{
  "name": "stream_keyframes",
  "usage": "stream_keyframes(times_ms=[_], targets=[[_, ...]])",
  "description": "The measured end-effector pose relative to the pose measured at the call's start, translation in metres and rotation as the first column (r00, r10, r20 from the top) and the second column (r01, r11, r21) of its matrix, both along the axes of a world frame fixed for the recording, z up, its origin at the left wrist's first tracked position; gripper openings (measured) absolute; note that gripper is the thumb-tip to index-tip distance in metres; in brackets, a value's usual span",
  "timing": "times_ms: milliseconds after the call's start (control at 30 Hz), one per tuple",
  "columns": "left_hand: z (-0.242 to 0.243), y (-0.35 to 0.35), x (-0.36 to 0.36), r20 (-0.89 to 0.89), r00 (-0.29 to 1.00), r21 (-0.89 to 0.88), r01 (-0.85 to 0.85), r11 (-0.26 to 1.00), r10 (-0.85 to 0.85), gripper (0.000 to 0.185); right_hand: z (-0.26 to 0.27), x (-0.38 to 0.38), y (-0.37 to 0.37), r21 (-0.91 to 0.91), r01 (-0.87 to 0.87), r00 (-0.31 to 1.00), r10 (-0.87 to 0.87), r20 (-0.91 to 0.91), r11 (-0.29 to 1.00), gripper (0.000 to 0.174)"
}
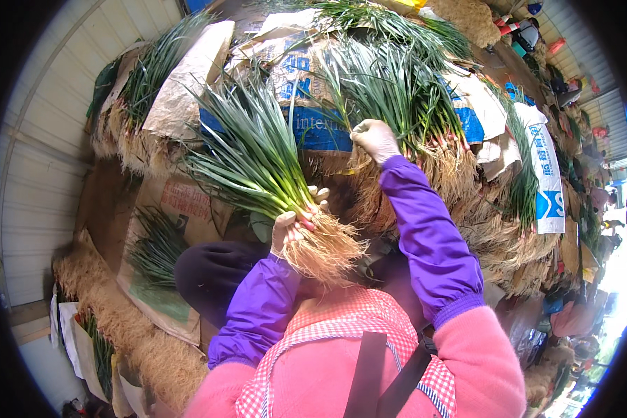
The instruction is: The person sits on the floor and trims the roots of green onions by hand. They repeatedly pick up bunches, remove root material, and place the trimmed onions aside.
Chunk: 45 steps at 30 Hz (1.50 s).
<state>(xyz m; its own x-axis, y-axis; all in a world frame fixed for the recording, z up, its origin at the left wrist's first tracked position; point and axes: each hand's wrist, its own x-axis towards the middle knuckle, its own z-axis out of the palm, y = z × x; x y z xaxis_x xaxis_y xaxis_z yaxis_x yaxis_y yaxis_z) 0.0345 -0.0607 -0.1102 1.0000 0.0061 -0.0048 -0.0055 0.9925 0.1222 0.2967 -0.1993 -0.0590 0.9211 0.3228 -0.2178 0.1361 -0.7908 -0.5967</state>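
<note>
A thick bundle of green leafy seedlings [264, 162], with pinkish bulb bases and long tan roots, lies in my left hand [286, 230], whose gloved fingers wrap around the stems just above the roots. My right hand [374, 138], also in a pale glove, is raised to the right of the bundle. Its thumb and fingertips pinch the base of a thin seedling [339, 96]. Just behind and beside it, a larger heap of the same plants [392, 83] rests on printed woven sacks [318, 128], roots hanging towards me.
More seedlings [159, 70] lie under a sack at the upper left. A small bunch [157, 248] sits on a flattened sack [172, 308] at my left. A long fibrous root mass [130, 334] runs along the lower left. Other people and heaps fill the far right.
</note>
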Motion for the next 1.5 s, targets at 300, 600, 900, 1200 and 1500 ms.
stream_keyframes(times_ms=[300, 600, 900, 1200, 1500], targets=[[-0.017, -0.005, -0.004, -0.056, 0.987, -0.026, 0.151, 0.988, -0.152, 0.066, -0.043, -0.104, -0.051, 0.730, 0.584, 0.585, 0.439, -0.682, 0.355, 0.026], [-0.015, -0.003, -0.005, -0.172, 0.944, 0.015, 0.289, 0.957, -0.282, 0.061, 0.000, -0.122, -0.006, 0.600, 0.460, 0.684, 0.170, -0.710, 0.655, 0.024], [0.022, -0.017, -0.009, -0.286, 0.954, 0.000, 0.096, 0.995, -0.092, 0.066, -0.082, -0.111, -0.002, 0.632, 0.136, 0.986, -0.169, -0.009, 0.763, 0.026], [-0.061, -0.016, -0.011, -0.170, 0.985, 0.144, -0.013, 0.990, 0.037, 0.057, -0.033, -0.122, 0.025, 0.578, 0.687, 0.478, 0.326, -0.816, 0.440, 0.038], [-0.001, -0.010, -0.016, -0.074, 0.984, 0.009, 0.164, 0.986, -0.163, 0.066, -0.026, -0.121, -0.003, 0.678, 0.260, 0.844, 0.179, -0.505, 0.688, 0.033]])
